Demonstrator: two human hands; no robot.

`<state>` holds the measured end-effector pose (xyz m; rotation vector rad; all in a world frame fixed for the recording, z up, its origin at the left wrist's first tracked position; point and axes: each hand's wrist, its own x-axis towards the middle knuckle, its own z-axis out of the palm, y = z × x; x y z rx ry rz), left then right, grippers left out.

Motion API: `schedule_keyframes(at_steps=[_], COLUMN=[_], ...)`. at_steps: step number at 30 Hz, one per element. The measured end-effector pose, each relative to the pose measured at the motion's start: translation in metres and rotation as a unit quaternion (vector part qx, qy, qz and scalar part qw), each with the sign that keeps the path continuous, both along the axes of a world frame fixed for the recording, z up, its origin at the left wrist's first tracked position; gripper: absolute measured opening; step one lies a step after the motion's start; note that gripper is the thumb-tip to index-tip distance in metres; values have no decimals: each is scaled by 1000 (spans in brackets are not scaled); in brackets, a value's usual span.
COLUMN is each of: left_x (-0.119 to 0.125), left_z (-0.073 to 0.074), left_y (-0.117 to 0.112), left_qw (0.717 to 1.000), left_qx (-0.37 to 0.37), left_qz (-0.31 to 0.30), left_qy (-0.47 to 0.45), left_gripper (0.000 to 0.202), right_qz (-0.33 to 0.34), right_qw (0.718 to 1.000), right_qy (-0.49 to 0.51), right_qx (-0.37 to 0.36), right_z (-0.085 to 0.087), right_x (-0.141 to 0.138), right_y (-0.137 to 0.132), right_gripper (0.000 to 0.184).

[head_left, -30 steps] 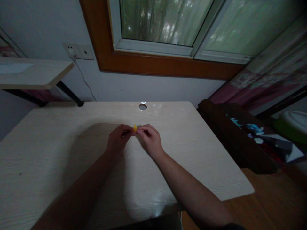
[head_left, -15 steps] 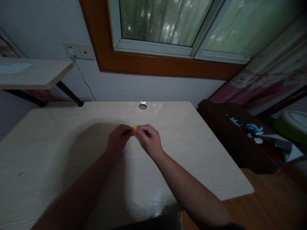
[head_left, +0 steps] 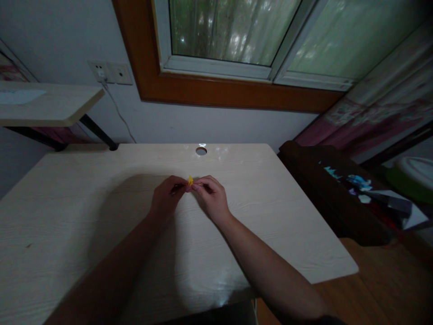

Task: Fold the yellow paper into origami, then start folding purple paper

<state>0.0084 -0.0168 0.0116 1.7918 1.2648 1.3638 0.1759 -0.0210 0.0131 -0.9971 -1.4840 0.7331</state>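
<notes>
Above a pale desk (head_left: 84, 225), the left hand (head_left: 165, 197) and right hand (head_left: 212, 197) are jointly pinching a tiny yellow scrap (head_left: 190, 181), risking tearing it if pulling apart.

Open desk (head_left: 67, 216) top spreads left, right and nearer of the left hand (head_left: 166, 195) and right hand (head_left: 211, 195), bounded by the wall (head_left: 203, 122) behind, a raised shelf (head_left: 50, 106) far left and dark furniture (head_left: 324, 189) just beside the right edge.

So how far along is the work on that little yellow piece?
Done: hard to judge; the yellow piece shows only as a small tip, too small to tell its shape. In hand: left hand and right hand both pinch it between their fingers, over the desk. Left: it has not been set down or let go.
</notes>
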Motion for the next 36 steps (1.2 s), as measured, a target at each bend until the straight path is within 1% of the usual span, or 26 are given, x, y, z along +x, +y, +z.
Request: schedule_keyframes(at_steps=[15, 18, 26, 36], left_x=[0, 0, 0, -1], left_z=[1, -1, 1, -4], left_y=[0, 1, 0, 2], left_qw=[1000, 1000, 1000, 1000], left_qx=[0, 2, -8, 2], left_qz=[-1, 0, -5, -10], left_qy=[3, -5, -16, -4], left_gripper=[13, 15, 13, 11], right_qz=[-2, -1, 3, 2], right_qw=[1000, 1000, 1000, 1000], right_qy=[0, -1, 7, -2], right_qx=[3, 0, 7, 4], right_z=[2, 2, 0, -1], right_x=[-1, -1, -1, 0], right_y=[0, 0, 0, 1], right_gripper=[5, 5, 5, 5])
